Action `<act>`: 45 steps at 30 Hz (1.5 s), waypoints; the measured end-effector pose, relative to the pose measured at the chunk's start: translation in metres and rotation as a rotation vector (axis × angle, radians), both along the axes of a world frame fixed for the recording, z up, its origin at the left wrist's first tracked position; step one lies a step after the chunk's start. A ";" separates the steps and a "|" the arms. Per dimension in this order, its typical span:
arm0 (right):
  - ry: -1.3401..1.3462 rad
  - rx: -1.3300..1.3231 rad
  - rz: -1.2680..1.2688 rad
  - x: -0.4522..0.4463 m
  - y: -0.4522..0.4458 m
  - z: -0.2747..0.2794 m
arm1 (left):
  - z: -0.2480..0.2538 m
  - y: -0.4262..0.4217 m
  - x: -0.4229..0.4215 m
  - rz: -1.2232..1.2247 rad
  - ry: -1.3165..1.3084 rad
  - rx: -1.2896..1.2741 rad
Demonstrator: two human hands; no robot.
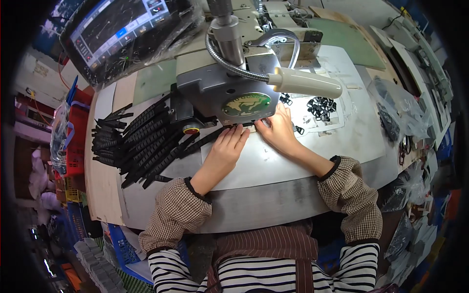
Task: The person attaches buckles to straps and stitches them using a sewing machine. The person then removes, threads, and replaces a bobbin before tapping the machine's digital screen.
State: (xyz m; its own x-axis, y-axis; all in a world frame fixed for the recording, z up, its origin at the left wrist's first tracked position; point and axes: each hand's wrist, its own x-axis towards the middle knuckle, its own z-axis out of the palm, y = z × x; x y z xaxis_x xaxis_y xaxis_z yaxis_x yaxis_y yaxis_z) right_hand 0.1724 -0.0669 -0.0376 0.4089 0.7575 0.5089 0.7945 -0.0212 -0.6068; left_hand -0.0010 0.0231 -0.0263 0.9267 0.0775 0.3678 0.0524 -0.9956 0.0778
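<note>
My left hand (227, 151) lies with its fingers together on a black webbing strap (205, 140) at the front of the sewing machine head (229, 93). My right hand (279, 128) is beside it, thumb and fingers drawn together near the strap's end under the machine; what they hold is too small to tell. Many black straps (151, 141) lie in a fanned pile left of the machine. Small black buckles (321, 108) are heaped to the right of my right hand, with a loose one (298, 130) close to it.
A plastic-wrapped screen (122, 34) stands at the upper left. The cream lamp (308, 83) juts out above my right hand. A red basket (78, 132) is left of the table, and clear plastic bags (403, 105) lie at the right.
</note>
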 end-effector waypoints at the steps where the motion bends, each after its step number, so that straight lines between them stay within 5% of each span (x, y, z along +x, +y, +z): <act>1: 0.008 0.008 -0.002 0.000 0.000 0.001 | 0.001 0.000 0.000 -0.004 0.004 -0.010; 18: 0.040 0.011 0.037 0.002 -0.004 0.002 | 0.001 0.003 -0.002 -0.018 0.015 -0.055; 24: 0.003 -0.149 0.404 0.032 -0.007 0.007 | 0.008 -0.001 -0.007 0.016 0.006 -0.093; 27: -0.156 -0.170 0.449 0.030 -0.005 0.019 | 0.017 -0.021 -0.014 0.054 0.018 -0.440; 30: -0.330 -0.282 0.463 0.034 -0.009 0.019 | 0.016 -0.035 -0.018 -0.013 0.230 -1.482; 31: -0.504 -0.065 0.434 0.030 -0.007 0.012 | 0.017 -0.041 -0.019 0.011 0.186 -1.789; 34: -0.626 -0.046 0.544 0.011 -0.026 0.023 | 0.017 -0.062 -0.022 0.045 -0.050 -2.549; 36: -0.636 -0.032 0.721 -0.014 -0.038 0.050 | 0.023 -0.076 -0.038 0.107 -0.131 -2.755; 38: -0.374 0.037 0.729 -0.043 -0.039 0.058 | 0.017 -0.087 -0.054 0.073 -0.183 -2.852; 43: 0.012 -0.213 0.541 -0.099 0.036 0.021 | 0.020 -0.096 -0.072 0.127 0.029 -2.569; 45: -0.036 -0.270 0.487 -0.140 0.067 0.007 | 0.019 -0.094 -0.081 0.158 0.058 -2.528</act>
State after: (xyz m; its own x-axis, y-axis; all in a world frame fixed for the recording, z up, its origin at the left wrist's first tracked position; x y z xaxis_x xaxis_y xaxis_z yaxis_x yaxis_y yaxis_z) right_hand 0.0329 0.0003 -0.0309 -0.0352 0.9600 0.2778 0.7714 0.2028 -0.6031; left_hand -0.0817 -0.0704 -0.0076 0.8765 0.1414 -0.4602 0.1211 0.8604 0.4950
